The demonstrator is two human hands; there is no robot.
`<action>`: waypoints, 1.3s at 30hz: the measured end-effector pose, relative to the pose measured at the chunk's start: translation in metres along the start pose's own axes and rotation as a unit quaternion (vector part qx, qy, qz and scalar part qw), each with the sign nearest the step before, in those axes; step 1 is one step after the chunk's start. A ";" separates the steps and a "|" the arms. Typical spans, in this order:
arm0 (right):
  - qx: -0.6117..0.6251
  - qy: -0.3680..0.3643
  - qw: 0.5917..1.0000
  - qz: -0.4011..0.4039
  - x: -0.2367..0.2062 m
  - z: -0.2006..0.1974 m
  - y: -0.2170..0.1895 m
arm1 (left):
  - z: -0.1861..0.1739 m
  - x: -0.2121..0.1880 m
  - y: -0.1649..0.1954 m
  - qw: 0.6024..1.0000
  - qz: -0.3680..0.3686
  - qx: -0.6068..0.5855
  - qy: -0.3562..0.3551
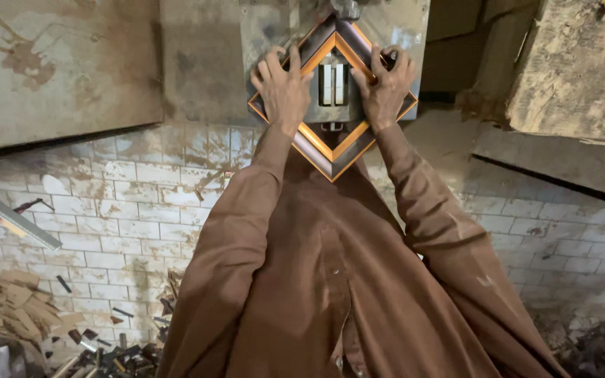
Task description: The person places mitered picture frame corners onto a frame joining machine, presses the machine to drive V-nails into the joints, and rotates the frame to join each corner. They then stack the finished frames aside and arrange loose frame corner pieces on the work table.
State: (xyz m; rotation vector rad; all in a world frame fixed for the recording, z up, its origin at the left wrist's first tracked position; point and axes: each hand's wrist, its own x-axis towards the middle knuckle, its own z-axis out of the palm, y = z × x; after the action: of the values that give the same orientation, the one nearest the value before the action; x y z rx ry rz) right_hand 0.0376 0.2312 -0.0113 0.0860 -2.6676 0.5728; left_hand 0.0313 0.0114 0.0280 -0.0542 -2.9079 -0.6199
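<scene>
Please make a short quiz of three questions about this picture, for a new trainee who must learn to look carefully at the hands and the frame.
1. True or false: both hands rest on the picture frame.
2. Multiple choice: how is the frame turned? A) flat side toward the person, like a square; B) one corner toward the person, like a diamond; C) standing on its edge.
3. Short answer: what lies on the tiled floor at the lower left?

Key
1. True: the left hand presses its left side, the right hand its right side, on the metal machine table.
2. B.
3. A pile of wood offcuts.
</scene>
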 end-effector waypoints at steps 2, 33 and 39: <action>0.002 0.001 1.000 -0.010 0.001 -0.002 -0.001 | -0.001 0.001 0.000 1.000 0.005 0.000 0.008; 0.034 -0.018 0.999 0.010 0.000 -0.010 -0.004 | 0.001 -0.006 0.004 1.000 -0.004 0.015 0.026; -0.043 0.037 0.997 -0.049 0.033 0.000 -0.002 | -0.001 0.026 0.005 1.000 -0.004 0.004 0.022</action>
State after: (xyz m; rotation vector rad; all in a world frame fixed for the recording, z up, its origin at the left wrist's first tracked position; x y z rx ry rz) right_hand 0.0076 0.2299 0.0034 0.1663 -2.5947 0.4212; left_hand 0.0058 0.0158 0.0357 -0.0283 -2.8701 -0.6042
